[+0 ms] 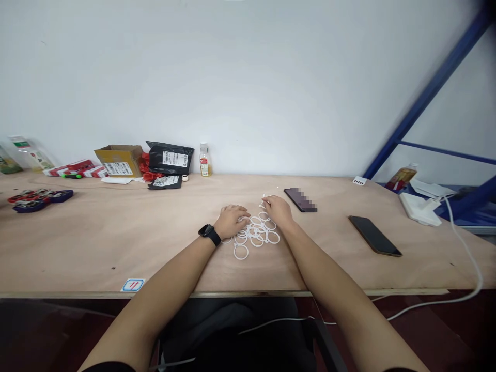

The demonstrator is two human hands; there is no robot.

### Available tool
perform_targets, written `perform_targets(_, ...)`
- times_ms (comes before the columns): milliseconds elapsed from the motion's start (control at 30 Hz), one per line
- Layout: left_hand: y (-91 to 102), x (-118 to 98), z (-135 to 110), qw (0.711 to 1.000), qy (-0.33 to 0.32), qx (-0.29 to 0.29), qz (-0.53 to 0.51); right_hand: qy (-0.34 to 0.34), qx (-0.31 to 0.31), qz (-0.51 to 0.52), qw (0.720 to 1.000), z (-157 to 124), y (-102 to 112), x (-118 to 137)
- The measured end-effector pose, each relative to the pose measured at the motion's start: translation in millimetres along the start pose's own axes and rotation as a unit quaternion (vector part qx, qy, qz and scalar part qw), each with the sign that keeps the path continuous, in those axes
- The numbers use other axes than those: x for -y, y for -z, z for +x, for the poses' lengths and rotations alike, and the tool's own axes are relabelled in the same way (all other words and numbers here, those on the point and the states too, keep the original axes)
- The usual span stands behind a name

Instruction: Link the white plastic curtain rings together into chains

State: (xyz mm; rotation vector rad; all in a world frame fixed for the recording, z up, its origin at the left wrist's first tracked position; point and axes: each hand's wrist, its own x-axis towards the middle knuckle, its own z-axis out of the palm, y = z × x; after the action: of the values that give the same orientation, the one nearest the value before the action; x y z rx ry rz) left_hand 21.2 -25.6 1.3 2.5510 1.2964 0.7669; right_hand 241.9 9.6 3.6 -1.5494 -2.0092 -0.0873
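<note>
A loose pile of thin white plastic rings [241, 252], some with small tabs on the rim, lies on the wooden table in front of me. Over the pile's left side rests my left hand [231, 221], palm down with its fingers stretched out and touching the rings. At the pile's far right edge, the thumb and fingers of my right hand [277, 211] pinch one white ring [262, 205], and a small white tip sticks up beyond the fingertips. Part of that ring is hidden by the fingers. A black watch [209, 234] sits on my left wrist.
Two phones, one dark [300, 200] and one brown-edged [375, 236], lie right of my hands. A cardboard box [120, 161], black parcel bag [170, 158] and small bottle [205, 161] stand along the wall. A white cable [465, 248] hangs over the right table edge.
</note>
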Motion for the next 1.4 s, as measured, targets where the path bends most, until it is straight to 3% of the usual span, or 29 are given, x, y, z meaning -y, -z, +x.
perform_targets(200,3.5,-7.0,-0.2,0.998,0.007,0.058,0.013,-0.009,0.079,-0.012,0.997,-0.1,4.4,-1.7)
perform_targets(500,10.1,-12.0,-0.4,0.997,0.045,0.061,0.016,-0.060,0.189,-0.043,0.979,-4.2,6.6,3.0)
perform_targets(567,9.3,-11.9,-0.5,0.997,0.043,0.064,0.013,-0.059,0.179,-0.032,0.982,-4.8,4.8,4.9)
perform_targets(733,7.7,-10.5,0.1,0.998,0.057,0.016,-0.010,0.006,0.048,0.075,0.996,-6.6,3.8,19.9)
perform_targets(833,8.5,-10.4,0.7,0.998,0.056,-0.011,-0.028,0.030,0.036,0.157,0.987,-10.0,6.5,31.3)
perform_targets(1000,6.6,-3.9,1.9,0.998,0.002,-0.048,-0.040,0.033,0.058,0.310,0.948,-17.1,5.0,42.5)
perform_targets(1100,3.0,3.3,2.7,0.991,0.001,-0.116,-0.060,-0.019,0.043,0.413,0.909,-15.5,-0.5,42.6)
perform_targets(1167,1.6,5.8,2.9,0.987,-0.006,-0.145,-0.070,-0.070,0.032,0.489,0.869,-11.8,-3.7,40.4)
perform_targets(1267,1.9,4.0,2.5,0.985,-0.041,-0.147,-0.078,-0.123,0.070,0.568,0.811,-6.5,-5.7,36.6)
perform_targets(1400,3.5,-1.7,2.1,0.986,-0.072,-0.124,-0.083,-0.115,0.112,0.583,0.796,-5.3,-5.4,35.9)
